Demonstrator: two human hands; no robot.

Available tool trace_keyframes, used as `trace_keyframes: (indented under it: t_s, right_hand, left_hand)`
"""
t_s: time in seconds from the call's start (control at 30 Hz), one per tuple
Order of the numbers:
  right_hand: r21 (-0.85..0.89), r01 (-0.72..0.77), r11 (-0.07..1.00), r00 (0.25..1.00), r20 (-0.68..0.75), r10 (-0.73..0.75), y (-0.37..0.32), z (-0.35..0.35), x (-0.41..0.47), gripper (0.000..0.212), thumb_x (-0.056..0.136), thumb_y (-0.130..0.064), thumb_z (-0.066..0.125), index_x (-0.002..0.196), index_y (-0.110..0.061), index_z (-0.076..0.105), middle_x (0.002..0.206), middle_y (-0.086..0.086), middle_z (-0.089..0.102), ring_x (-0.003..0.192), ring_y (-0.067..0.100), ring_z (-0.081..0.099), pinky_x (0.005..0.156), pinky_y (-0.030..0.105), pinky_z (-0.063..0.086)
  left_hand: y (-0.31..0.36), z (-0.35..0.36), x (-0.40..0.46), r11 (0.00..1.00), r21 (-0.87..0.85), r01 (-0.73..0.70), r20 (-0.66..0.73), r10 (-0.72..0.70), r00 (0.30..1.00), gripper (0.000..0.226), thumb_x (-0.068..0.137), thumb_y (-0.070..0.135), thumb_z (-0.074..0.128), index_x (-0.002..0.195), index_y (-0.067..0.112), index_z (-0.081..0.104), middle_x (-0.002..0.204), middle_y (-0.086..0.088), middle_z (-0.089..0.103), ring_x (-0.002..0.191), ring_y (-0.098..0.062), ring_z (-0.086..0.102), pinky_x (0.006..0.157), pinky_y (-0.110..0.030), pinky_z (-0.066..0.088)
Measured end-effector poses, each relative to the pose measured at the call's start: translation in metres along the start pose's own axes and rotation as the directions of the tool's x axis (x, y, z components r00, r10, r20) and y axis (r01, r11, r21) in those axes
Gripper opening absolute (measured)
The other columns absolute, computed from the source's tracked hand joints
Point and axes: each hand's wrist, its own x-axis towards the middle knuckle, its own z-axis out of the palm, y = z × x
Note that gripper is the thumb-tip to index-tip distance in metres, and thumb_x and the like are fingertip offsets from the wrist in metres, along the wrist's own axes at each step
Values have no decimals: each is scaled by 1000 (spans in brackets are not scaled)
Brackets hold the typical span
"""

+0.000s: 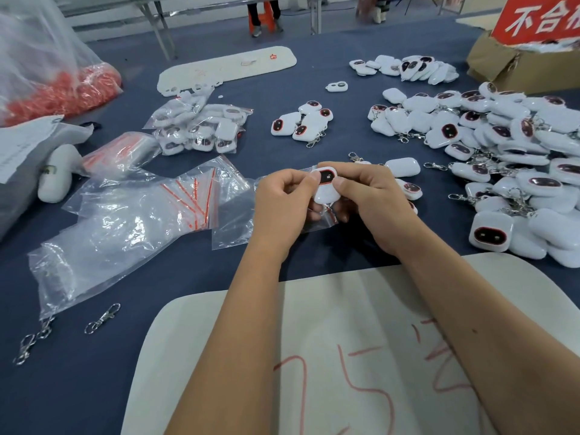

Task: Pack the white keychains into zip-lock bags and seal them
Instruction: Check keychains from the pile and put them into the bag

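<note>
Between my two hands at the table's middle is a white keychain (324, 187) with a dark red-rimmed window. My left hand (284, 205) pinches its left edge and my right hand (368, 204) pinches its right edge. A clear zip-lock bag (317, 223) hangs below the keychain, partly hidden by my fingers. I cannot tell how far the keychain sits inside the bag. A big pile of loose white keychains (502, 158) covers the right side.
Empty zip-lock bags (150, 215) with red strips lie at left. Packed bags (201, 127) sit behind them. A small keychain group (303, 124) lies centre back. Loose metal clips (102, 318) lie front left. A cardboard box (514, 67) stands back right, a white board (361, 340) near me.
</note>
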Motion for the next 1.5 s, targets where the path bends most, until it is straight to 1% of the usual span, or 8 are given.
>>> trace_keyframes:
  t_s: [0.43,0.6,0.73,0.83,0.93,1.03,1.27,1.5]
  right_hand:
    - [-54,-6,999,995,-96,1,7,0,2,25,101,-5,63,124,-14,71,75,-3,72,61,10,63,59,25,53]
    - [41,-196,980,919,-340,198,9,3,28,8,93,-8,73,94,-12,67,59,-4,67,50,12,58,53,23,50]
    - [259,-149,954,937,-271,220,4,15,57,18,94,2,70,110,-7,66,97,9,77,81,19,76,79,27,63]
    - [-235,-75,969,940,-341,-10,3,16,55,29,93,1,67,121,-7,68,116,4,73,96,16,73,94,30,58]
    - [-800,-93,593,899,-323,-294,10,9,42,28,89,0,61,112,-10,72,113,9,70,107,31,58,92,35,45]
    - [-907,-277,316,918,-348,-193,11,7,39,28,92,-10,63,119,-17,67,123,9,61,118,35,45,90,41,38]
    - [-907,-349,234,910,-388,-146,10,-17,43,32,104,-27,56,135,-19,61,128,17,60,121,39,43,100,40,32]
    - [-699,20,715,893,-309,-328,4,-9,32,15,98,-10,67,113,-12,72,100,0,75,89,20,66,78,24,46]
  left_hand:
    - [-1,2,0,1000,-22,-17,2,17,1000,20,102,26,64,97,8,71,69,-9,67,53,-14,61,52,-24,53]
    - [-3,8,3,999,21,-44,-111,46,993,16,103,21,61,100,6,63,87,-20,69,52,-16,63,51,-28,54]
    - [-3,9,4,1000,-1,-30,-135,29,990,14,103,19,60,103,5,62,97,-27,66,52,-15,62,50,-25,52]
    - [-4,9,4,999,-7,-33,-139,32,990,13,102,18,61,101,5,63,93,-27,66,54,-16,62,50,-24,52]
    - [-5,9,5,999,5,-31,-129,32,991,12,101,16,62,98,5,64,76,-12,64,52,-15,63,49,-25,52]
    - [-6,8,5,999,41,-29,-101,33,994,12,101,13,59,93,5,63,71,-6,63,49,-11,62,47,-20,50]
    - [-6,-6,6,990,137,-24,37,19,999,11,99,14,61,91,6,64,71,-6,66,49,-15,65,47,-22,50]
    - [-5,-5,5,995,91,-33,-7,34,999,17,101,25,63,92,10,64,82,-16,70,48,-18,65,45,-24,51]
